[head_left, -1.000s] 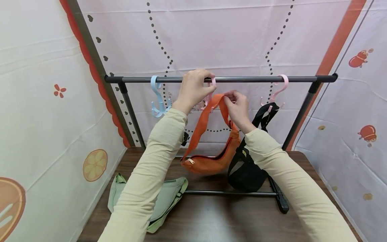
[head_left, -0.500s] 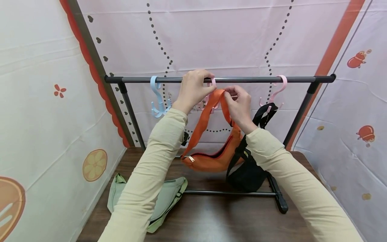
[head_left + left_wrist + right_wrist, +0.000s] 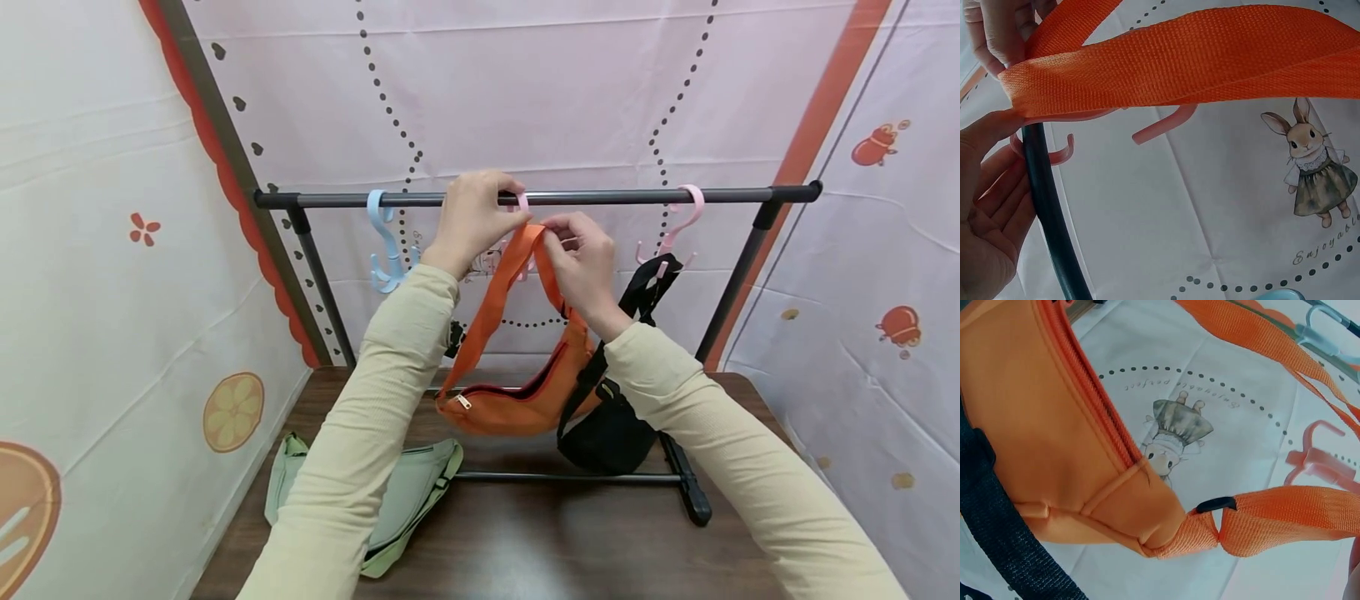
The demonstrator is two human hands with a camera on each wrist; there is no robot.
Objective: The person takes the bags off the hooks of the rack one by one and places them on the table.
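Observation:
In the head view my left hand (image 3: 477,218) is at the middle of the black rail (image 3: 600,197), its thumb and fingers pinching the top of a pink hook (image 3: 522,202). My right hand (image 3: 583,265) pinches the raised strap of an orange waist bag (image 3: 517,417) just beside it. The strap loops in front of the hook and hides part of it; the left wrist view shows pink hook prongs (image 3: 1166,125) below the orange strap (image 3: 1210,56). The bag hangs below with its zip partly open. Whether the strap sits on a prong cannot be told.
A light blue hook (image 3: 386,246) hangs to the left on the rail. At the right, another pink hook (image 3: 682,221) bears a black bag (image 3: 609,433), close to the orange one. A pale green bag (image 3: 412,483) lies on the brown table (image 3: 562,542), beside the rack's lower bar.
My right hand has lifted the orange strap slightly and brought it left, closer to my left hand and the middle hook. My left hand keeps its hold at the rail.

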